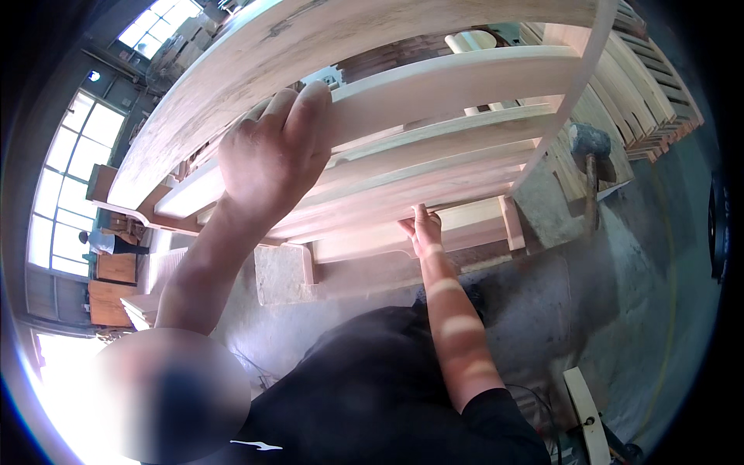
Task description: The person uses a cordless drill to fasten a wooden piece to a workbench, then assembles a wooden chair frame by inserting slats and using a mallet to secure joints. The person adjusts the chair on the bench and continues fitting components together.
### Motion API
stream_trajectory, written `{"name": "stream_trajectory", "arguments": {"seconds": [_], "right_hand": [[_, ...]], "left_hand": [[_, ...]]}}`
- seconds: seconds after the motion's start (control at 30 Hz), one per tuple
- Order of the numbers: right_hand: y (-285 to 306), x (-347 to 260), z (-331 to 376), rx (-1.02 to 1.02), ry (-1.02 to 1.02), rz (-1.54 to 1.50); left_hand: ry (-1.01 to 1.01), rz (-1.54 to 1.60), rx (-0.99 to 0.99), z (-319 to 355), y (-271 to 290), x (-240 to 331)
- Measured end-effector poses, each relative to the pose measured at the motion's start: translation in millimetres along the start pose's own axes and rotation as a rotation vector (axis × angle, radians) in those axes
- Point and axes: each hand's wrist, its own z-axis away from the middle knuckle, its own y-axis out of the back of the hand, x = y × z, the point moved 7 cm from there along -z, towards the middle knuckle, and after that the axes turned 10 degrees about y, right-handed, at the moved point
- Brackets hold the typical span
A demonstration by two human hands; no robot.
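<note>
Against slatted wooden frame, left hand fingers curled over slat, right hand grip unclear, thumbs hidden.

pale slatted wooden frame, raised overhead, tilted, curved side rails

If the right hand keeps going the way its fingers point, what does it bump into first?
The right hand points up at the wooden frame, and its fingers already seem to touch the edge of a lower slat. So it would meet that slat at once, though depth is hard to judge here.
</note>
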Motion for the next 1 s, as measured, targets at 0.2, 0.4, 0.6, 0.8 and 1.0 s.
{"name": "stream_trajectory", "arguments": {"seconds": [0.2, 0.4, 0.6, 0.8, 1.0], "right_hand": [[8, 15, -11, -0.01, 0.002, -0.006], [9, 19, -16, -0.026, -0.001, -0.04], [3, 14, -9, -0.01, -0.002, -0.044], [-1, 10, -5, -0.012, -0.01, -0.04], [1, -8, 7, 0.016, -0.092, 0.202]], "left_hand": [[-0.033, 0.051, 0.086, 2, 1, -2], [-0.039, 0.046, 0.098, 4, 0, 2], [-0.012, 0.011, 0.039, 9, -5, -3], [-0.012, -0.015, 0.025, 2, -6, -5], [0.048, 0.006, 0.006, 2, -2, 0]]}}
